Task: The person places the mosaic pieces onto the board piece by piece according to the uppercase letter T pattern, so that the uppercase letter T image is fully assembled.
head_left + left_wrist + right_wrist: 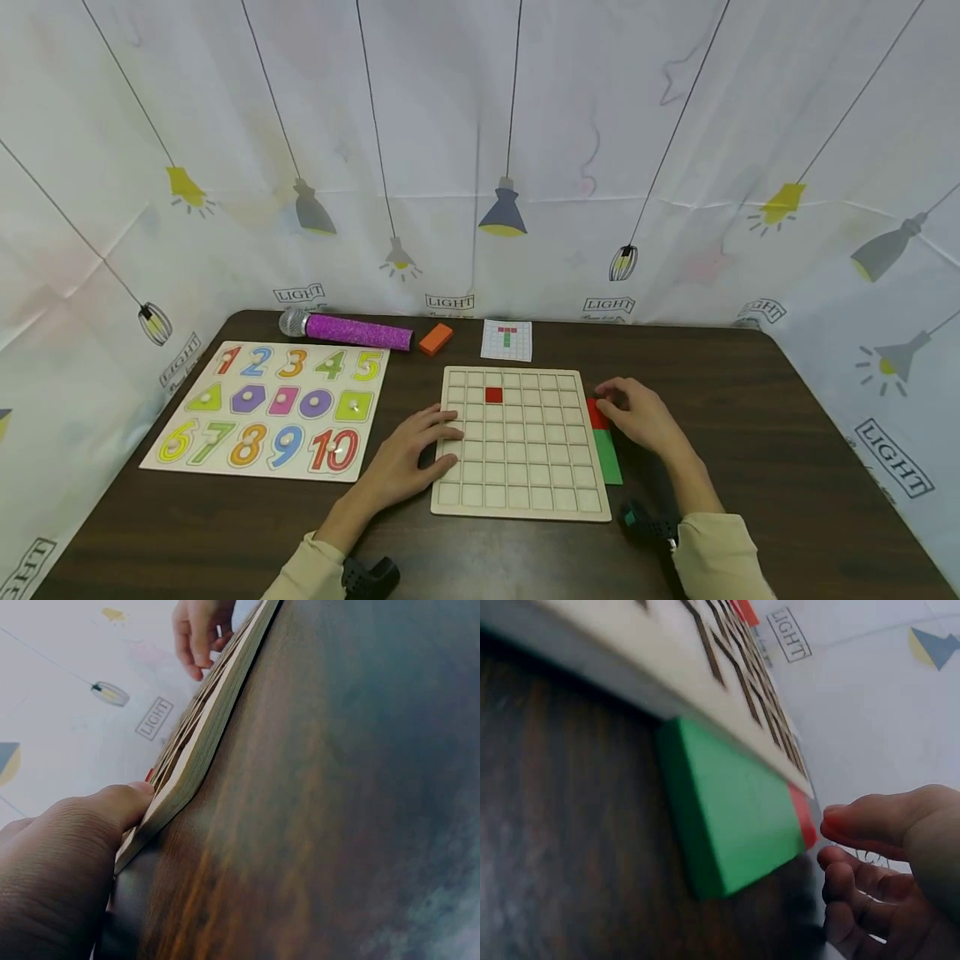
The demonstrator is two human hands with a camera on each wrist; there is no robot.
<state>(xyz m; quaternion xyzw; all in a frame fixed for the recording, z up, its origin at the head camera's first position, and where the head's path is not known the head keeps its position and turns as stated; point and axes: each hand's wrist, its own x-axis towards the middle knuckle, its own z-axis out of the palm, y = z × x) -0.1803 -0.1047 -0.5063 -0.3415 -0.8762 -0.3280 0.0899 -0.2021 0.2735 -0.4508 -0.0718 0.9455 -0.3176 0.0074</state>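
In the head view a pale wooden grid board (525,454) lies flat on the table, with one red square tile (493,395) in a cell near its upper left. My left hand (408,454) rests on the board's left edge, fingers spread; its thumb (124,802) presses the rim in the left wrist view. Along the board's right edge lie a green block (739,814) and a red one (597,415) beyond it. My right hand (636,417) hovers at the red block, thumb and fingers bent slightly apart. I see nothing held between them.
A small card (506,341) with a red and green T pattern lies behind the board. Left of it are an orange block (436,339) and a purple glittery microphone (352,330). A number and shape puzzle board (270,408) covers the table's left side.
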